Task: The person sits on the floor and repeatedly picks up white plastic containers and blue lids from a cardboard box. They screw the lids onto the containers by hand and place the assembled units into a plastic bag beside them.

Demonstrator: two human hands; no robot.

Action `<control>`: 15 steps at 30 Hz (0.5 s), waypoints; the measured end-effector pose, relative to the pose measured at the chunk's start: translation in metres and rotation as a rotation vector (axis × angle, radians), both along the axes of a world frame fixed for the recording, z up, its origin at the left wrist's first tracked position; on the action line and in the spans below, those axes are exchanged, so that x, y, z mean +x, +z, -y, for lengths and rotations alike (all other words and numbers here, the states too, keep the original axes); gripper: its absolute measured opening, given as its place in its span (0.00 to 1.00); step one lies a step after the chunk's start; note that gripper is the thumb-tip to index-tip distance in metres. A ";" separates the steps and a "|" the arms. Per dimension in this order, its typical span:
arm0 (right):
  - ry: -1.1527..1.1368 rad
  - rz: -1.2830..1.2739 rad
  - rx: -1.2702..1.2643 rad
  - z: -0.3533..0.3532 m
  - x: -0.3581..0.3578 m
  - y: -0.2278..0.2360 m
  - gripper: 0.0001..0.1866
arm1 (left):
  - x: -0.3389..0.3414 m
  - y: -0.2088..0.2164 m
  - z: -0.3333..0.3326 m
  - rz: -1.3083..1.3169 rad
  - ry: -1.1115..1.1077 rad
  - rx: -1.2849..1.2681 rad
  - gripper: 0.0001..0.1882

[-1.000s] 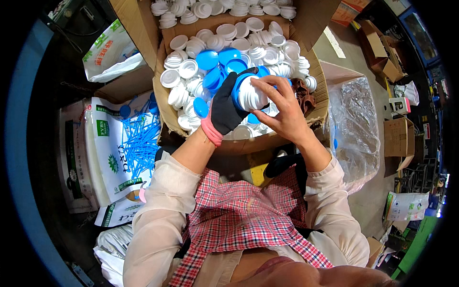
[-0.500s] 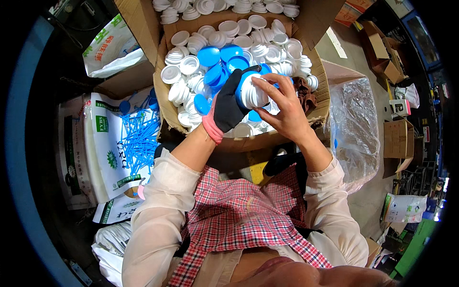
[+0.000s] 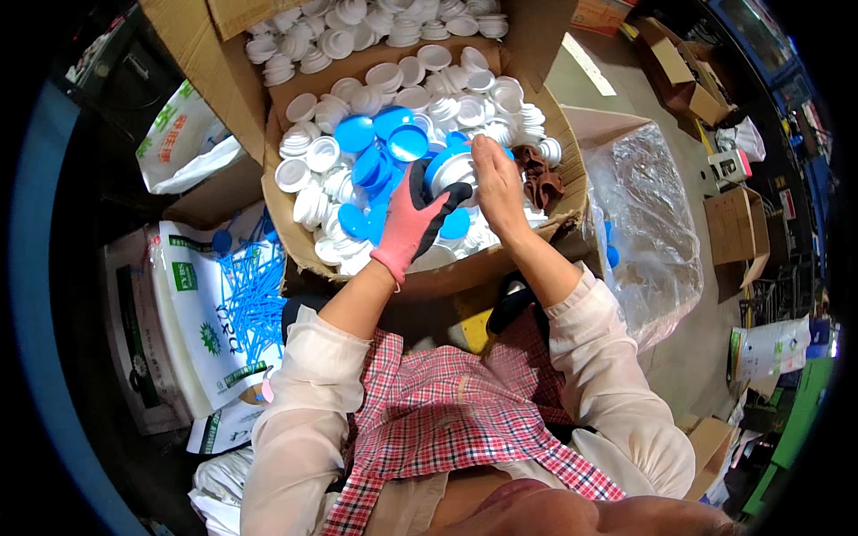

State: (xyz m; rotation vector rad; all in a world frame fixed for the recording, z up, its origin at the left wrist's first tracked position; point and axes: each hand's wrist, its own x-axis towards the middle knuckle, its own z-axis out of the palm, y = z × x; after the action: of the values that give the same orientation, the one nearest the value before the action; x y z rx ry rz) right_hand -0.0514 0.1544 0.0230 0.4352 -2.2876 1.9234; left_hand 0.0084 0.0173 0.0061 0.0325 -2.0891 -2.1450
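Observation:
Over an open cardboard box (image 3: 572, 183), my left hand (image 3: 411, 219), in a pink and black glove, grips a round white ribbed plastic piece (image 3: 454, 171) with a blue rim. The bare right hand (image 3: 499, 189) presses against the same piece from the other side, its fingers held together. Part of the piece is hidden behind the hands. Beneath it lie many white ribbed plastic pieces (image 3: 306, 207) and several blue round discs (image 3: 355, 134). A crumpled brown cloth (image 3: 539, 179) rests inside the box near its right wall.
Blue thin rods (image 3: 250, 290) with disc ends lie on a white printed sack (image 3: 192, 313) at left. More white pieces (image 3: 338, 43) fill a compartment farther back. A carton lined with clear plastic (image 3: 648, 228) stands at right, with other cardboard boxes (image 3: 737, 234) beyond.
My left hand has turned over, bringing the pink back of its glove into view. The ribbed piece has tilted and dropped lower toward the box. The right fingers have closed together beside it.

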 end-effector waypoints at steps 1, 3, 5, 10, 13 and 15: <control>-0.025 0.030 -0.038 -0.002 -0.003 -0.004 0.24 | 0.001 -0.009 -0.004 -0.031 0.068 -0.180 0.29; -0.060 0.074 -0.070 -0.001 -0.005 -0.003 0.27 | 0.005 -0.009 -0.008 -0.111 0.081 -0.329 0.29; -0.094 0.103 -0.055 -0.001 -0.005 -0.001 0.30 | 0.009 -0.002 -0.010 -0.091 0.077 -0.412 0.29; -0.123 0.022 0.006 0.005 -0.014 -0.004 0.33 | 0.011 -0.007 -0.018 -0.108 0.151 -0.538 0.28; -0.118 0.086 -0.008 0.008 -0.018 -0.009 0.33 | 0.010 -0.010 -0.016 -0.071 0.152 -0.484 0.28; -0.060 0.179 -0.067 0.008 -0.019 -0.008 0.32 | 0.003 -0.023 -0.012 -0.069 0.172 -0.382 0.28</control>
State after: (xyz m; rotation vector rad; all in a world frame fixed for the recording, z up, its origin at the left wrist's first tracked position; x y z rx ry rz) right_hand -0.0706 0.1461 0.0149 0.1918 -2.3031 2.0796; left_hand 0.0111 0.0288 -0.0167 0.0908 -2.3215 -1.6028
